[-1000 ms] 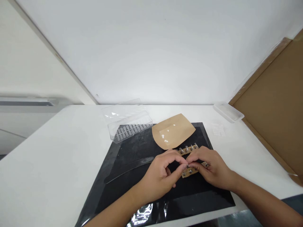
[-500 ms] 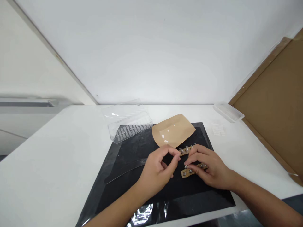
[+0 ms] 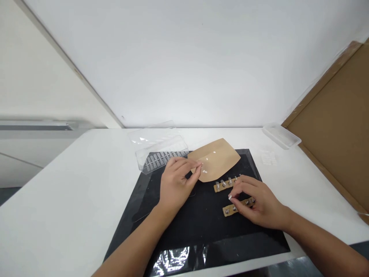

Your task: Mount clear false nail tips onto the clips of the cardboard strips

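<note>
My left hand is over the left edge of a tan paper sheet, thumb and index finger pinched together. Whatever is between those fingertips is too small to make out. Several small white bits lie on the paper beside the fingertips. In my right hand, thumb and index finger pinch a small white piece. Under and beside that hand are two tan strips: the near strip carries round metal studs, and the far strip bears upright clear nail tips. My right fingers hide part of both.
A clear plastic case with rows of nail tips stands at the back left, its clear lid behind. A black mat covers the table's middle. A translucent tray, small pale pieces and a cardboard panel are on the right.
My left hand has moved left and away from me, from beside the right fingertips to the paper. My right hand stays near the strips, still pinching the small white piece.
</note>
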Demonstrator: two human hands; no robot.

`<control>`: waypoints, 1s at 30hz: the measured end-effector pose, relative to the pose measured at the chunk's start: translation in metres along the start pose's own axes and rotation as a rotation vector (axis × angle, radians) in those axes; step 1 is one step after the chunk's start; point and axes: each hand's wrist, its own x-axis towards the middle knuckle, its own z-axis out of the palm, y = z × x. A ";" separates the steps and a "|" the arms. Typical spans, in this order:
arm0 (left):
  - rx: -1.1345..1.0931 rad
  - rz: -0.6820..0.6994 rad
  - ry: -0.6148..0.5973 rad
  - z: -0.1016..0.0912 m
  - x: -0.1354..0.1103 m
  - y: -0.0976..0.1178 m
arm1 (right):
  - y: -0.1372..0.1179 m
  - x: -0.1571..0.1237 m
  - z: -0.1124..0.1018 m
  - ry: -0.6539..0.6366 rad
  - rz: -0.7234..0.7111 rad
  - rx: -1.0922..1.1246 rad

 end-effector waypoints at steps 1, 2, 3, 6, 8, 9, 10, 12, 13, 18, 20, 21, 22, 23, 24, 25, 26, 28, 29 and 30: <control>0.005 0.006 0.000 0.002 0.000 -0.003 | 0.000 0.000 0.000 -0.004 0.004 0.001; 0.009 0.007 -0.001 0.003 0.000 -0.006 | 0.001 0.000 0.000 -0.008 0.008 0.000; 0.011 0.003 -0.006 0.004 -0.001 -0.008 | 0.001 -0.001 0.000 -0.013 0.015 -0.002; 0.011 -0.024 -0.029 0.005 -0.002 -0.012 | 0.002 -0.001 0.000 -0.040 0.050 -0.012; 0.004 -0.036 -0.044 0.005 -0.003 -0.012 | 0.002 -0.001 -0.001 -0.056 0.079 -0.010; -0.002 -0.037 -0.047 0.004 -0.003 -0.012 | 0.001 -0.001 -0.001 -0.060 0.094 -0.006; -0.012 -0.029 -0.048 0.003 -0.003 -0.011 | 0.001 -0.001 -0.001 -0.062 0.109 -0.002; -0.048 0.012 -0.064 0.002 -0.002 -0.008 | 0.002 -0.001 -0.001 -0.060 0.141 0.002; -0.075 0.035 -0.078 0.001 -0.002 -0.005 | 0.003 0.000 -0.002 -0.057 0.151 0.001; -0.310 0.140 -0.262 -0.003 -0.007 0.018 | 0.010 0.002 -0.010 -0.096 0.171 -0.020; -0.392 0.169 -0.353 -0.003 -0.011 0.027 | 0.013 0.004 -0.014 -0.140 0.161 -0.027; -0.420 0.176 -0.397 -0.003 -0.014 0.031 | 0.014 0.004 -0.016 -0.157 0.152 -0.027; -0.442 0.179 -0.435 -0.003 -0.016 0.034 | 0.015 0.004 -0.018 -0.168 0.144 -0.024; -0.459 0.179 -0.470 -0.003 -0.018 0.037 | 0.016 0.005 -0.019 -0.175 0.139 -0.021; -0.474 0.176 -0.498 -0.003 -0.019 0.039 | 0.017 0.005 -0.019 -0.182 0.137 -0.018; -0.484 0.173 -0.522 -0.003 -0.021 0.041 | 0.017 0.005 -0.020 -0.190 0.138 -0.016; -0.490 0.170 -0.541 -0.002 -0.022 0.042 | 0.018 0.005 -0.020 -0.203 0.140 -0.015; -0.489 0.166 -0.572 -0.002 -0.024 0.042 | 0.018 0.005 -0.021 -0.232 0.144 -0.009; -0.481 0.165 -0.587 -0.001 -0.025 0.042 | 0.018 0.005 -0.022 -0.245 0.151 -0.007; -0.470 0.166 -0.601 -0.001 -0.026 0.042 | 0.018 0.004 -0.023 -0.258 0.162 -0.011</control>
